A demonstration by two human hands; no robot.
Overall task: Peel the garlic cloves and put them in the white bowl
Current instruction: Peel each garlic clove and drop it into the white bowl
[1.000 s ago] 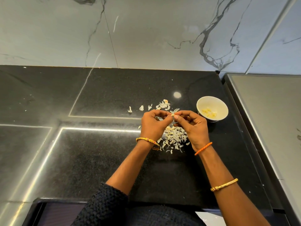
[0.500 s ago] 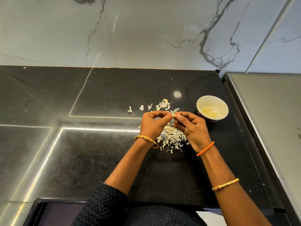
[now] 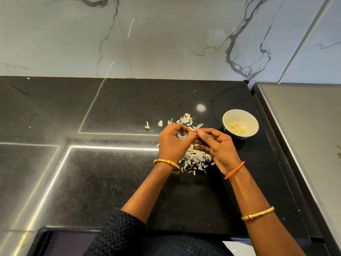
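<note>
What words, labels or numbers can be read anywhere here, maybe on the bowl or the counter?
None: no readable text shows. The white bowl is plain, the black counter and marble wall carry only veins and reflections, and the bracelets show no lettering.

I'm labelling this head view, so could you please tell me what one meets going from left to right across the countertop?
Stray peel bits → left hand → garlic clove pinched by both hands → right hand → white bowl → grey surface.
</note>
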